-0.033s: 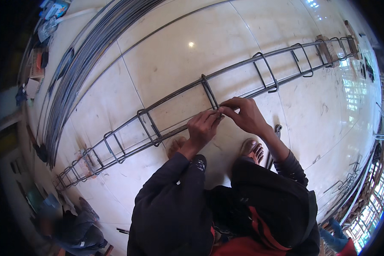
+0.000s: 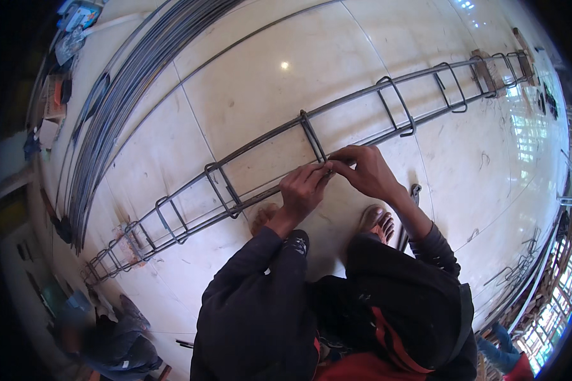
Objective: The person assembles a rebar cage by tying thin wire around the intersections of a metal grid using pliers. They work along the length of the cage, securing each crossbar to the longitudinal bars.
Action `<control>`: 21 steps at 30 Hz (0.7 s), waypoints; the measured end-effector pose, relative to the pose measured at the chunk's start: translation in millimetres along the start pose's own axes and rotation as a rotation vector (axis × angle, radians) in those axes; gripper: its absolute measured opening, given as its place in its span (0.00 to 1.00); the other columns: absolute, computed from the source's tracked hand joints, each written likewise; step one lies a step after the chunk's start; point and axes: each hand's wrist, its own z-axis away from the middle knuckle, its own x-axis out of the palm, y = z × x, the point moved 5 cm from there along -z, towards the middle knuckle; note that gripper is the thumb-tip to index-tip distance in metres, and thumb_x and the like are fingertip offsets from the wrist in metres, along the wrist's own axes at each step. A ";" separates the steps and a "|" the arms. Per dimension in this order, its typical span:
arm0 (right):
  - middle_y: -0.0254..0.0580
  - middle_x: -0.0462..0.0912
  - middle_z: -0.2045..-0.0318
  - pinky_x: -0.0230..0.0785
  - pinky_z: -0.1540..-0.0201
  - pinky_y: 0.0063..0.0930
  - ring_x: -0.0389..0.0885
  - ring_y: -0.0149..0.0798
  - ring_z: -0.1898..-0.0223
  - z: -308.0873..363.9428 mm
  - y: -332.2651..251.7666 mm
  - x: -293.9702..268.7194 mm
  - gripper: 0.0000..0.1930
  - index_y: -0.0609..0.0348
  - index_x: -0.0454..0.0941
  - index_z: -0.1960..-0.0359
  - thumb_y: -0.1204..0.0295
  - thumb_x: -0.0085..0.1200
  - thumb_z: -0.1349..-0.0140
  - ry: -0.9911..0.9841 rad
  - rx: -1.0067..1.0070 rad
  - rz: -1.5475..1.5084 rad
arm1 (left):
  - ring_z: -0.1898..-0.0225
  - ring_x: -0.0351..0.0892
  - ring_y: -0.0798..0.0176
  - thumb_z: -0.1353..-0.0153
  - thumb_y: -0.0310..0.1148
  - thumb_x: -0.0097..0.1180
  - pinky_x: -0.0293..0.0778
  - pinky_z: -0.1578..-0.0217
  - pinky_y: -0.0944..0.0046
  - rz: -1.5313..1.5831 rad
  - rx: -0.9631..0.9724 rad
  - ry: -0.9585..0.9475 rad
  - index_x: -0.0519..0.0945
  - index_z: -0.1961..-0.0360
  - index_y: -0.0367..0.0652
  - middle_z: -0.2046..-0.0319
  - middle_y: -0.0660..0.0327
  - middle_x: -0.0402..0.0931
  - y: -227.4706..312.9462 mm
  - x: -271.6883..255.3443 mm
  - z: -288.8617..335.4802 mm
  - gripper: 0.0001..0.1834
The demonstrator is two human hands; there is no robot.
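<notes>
Head view, frame centre: left hand (image 2: 304,190) and right hand (image 2: 364,170), grips pinched shut on rebar cage (image 2: 248,152) at a stirrup (image 2: 314,138), tiled floor (image 2: 248,82).

Where the left hand (image 2: 303,190) and right hand (image 2: 367,171) meet on the long dark steel rebar cage (image 2: 248,149), the fingertips cover whatever they pinch. The cage's far ends are too small to read. A crouching person (image 2: 105,346) at the pale tiled floor's (image 2: 235,76) lower-left edge is blurred.
</notes>
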 end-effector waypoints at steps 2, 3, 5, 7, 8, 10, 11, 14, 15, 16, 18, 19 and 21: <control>0.56 0.81 0.73 0.73 0.64 0.37 0.81 0.55 0.70 5.1 7.0 4.9 0.11 0.66 0.82 0.67 0.69 0.56 0.44 -0.013 0.039 0.022 | 0.74 0.80 0.61 0.54 0.29 0.68 0.75 0.75 0.65 0.024 -0.003 0.006 0.83 0.67 0.42 0.72 0.62 0.80 -1.2 1.2 0.5 0.11; 0.56 0.81 0.73 0.73 0.64 0.38 0.81 0.55 0.70 4.1 10.0 5.4 0.11 0.66 0.82 0.67 0.70 0.55 0.45 -0.018 0.052 0.036 | 0.74 0.80 0.61 0.54 0.29 0.68 0.75 0.75 0.65 0.022 -0.006 0.006 0.83 0.67 0.42 0.72 0.62 0.80 -2.6 2.6 -0.6 0.11; 0.57 0.81 0.75 0.73 0.64 0.41 0.80 0.56 0.70 -1.3 10.7 4.8 0.10 0.66 0.82 0.67 0.72 0.54 0.46 0.002 0.044 0.058 | 0.74 0.80 0.61 0.54 0.29 0.68 0.75 0.75 0.64 0.021 -0.011 0.006 0.82 0.67 0.43 0.72 0.62 0.80 -5.0 4.7 -2.3 0.11; 0.57 0.80 0.75 0.73 0.64 0.42 0.80 0.56 0.70 0.2 11.4 7.8 0.09 0.66 0.82 0.68 0.73 0.53 0.47 0.001 0.030 0.106 | 0.73 0.80 0.61 0.52 0.30 0.67 0.75 0.74 0.65 0.033 -0.011 0.002 0.82 0.68 0.44 0.71 0.63 0.80 -6.2 4.6 -1.4 0.10; 0.57 0.80 0.75 0.73 0.64 0.43 0.80 0.57 0.70 1.2 11.3 9.2 0.09 0.66 0.82 0.69 0.74 0.53 0.47 -0.001 0.015 0.147 | 0.72 0.80 0.61 0.51 0.31 0.67 0.75 0.73 0.65 0.039 -0.011 0.001 0.81 0.68 0.44 0.71 0.64 0.80 -7.0 5.0 -0.7 0.09; 0.57 0.80 0.75 0.72 0.64 0.44 0.80 0.57 0.69 2.0 10.0 11.7 0.08 0.66 0.80 0.69 0.75 0.52 0.48 0.004 -0.008 0.184 | 0.72 0.80 0.61 0.51 0.30 0.67 0.75 0.73 0.65 0.065 -0.009 0.003 0.81 0.68 0.44 0.70 0.63 0.81 -10.0 5.7 1.5 0.09; 0.57 0.79 0.75 0.72 0.64 0.44 0.79 0.57 0.69 2.5 9.7 13.0 0.08 0.67 0.80 0.69 0.75 0.52 0.48 0.008 -0.016 0.178 | 0.72 0.80 0.61 0.51 0.30 0.67 0.75 0.73 0.65 0.078 -0.008 0.005 0.81 0.68 0.44 0.69 0.63 0.81 -11.2 5.7 2.9 0.09; 0.54 0.79 0.75 0.72 0.65 0.41 0.79 0.56 0.70 4.9 10.0 15.6 0.07 0.66 0.78 0.68 0.78 0.52 0.49 0.012 -0.022 0.226 | 0.71 0.80 0.61 0.51 0.29 0.66 0.75 0.72 0.65 0.102 -0.021 -0.018 0.81 0.69 0.43 0.69 0.63 0.80 -12.0 3.2 1.3 0.08; 0.53 0.79 0.75 0.72 0.66 0.39 0.79 0.55 0.70 6.2 11.0 16.2 0.07 0.65 0.77 0.68 0.79 0.52 0.49 0.012 -0.024 0.254 | 0.71 0.80 0.61 0.51 0.29 0.66 0.75 0.73 0.65 0.096 -0.035 -0.022 0.81 0.69 0.43 0.69 0.63 0.79 -12.0 1.8 -0.7 0.08; 0.52 0.78 0.76 0.72 0.67 0.38 0.79 0.54 0.71 9.0 12.0 16.3 0.07 0.65 0.77 0.68 0.80 0.53 0.50 0.049 -0.058 0.221 | 0.71 0.79 0.61 0.51 0.29 0.66 0.74 0.73 0.65 0.089 -0.048 -0.027 0.81 0.70 0.43 0.70 0.63 0.79 -11.2 -0.2 -3.2 0.07; 0.51 0.77 0.77 0.71 0.68 0.37 0.79 0.53 0.72 16.0 18.4 19.7 0.07 0.65 0.76 0.68 0.82 0.53 0.50 0.124 -0.124 0.150 | 0.72 0.78 0.61 0.51 0.29 0.65 0.73 0.74 0.64 0.082 -0.064 -0.034 0.81 0.72 0.42 0.71 0.63 0.77 -9.1 -4.3 -10.6 0.06; 0.50 0.77 0.76 0.71 0.68 0.37 0.79 0.52 0.72 17.1 20.9 21.2 0.06 0.65 0.76 0.68 0.83 0.53 0.50 0.166 -0.147 0.136 | 0.72 0.77 0.61 0.51 0.29 0.65 0.73 0.75 0.64 0.081 -0.067 -0.037 0.81 0.73 0.42 0.72 0.63 0.76 -8.8 -5.8 -17.0 0.06; 0.50 0.78 0.75 0.72 0.68 0.35 0.80 0.51 0.72 23.6 25.7 25.4 0.06 0.66 0.76 0.68 0.85 0.53 0.49 0.252 -0.179 0.109 | 0.73 0.76 0.61 0.51 0.30 0.65 0.72 0.75 0.63 0.108 -0.098 -0.046 0.81 0.74 0.41 0.73 0.63 0.75 -11.4 -5.6 -23.8 0.05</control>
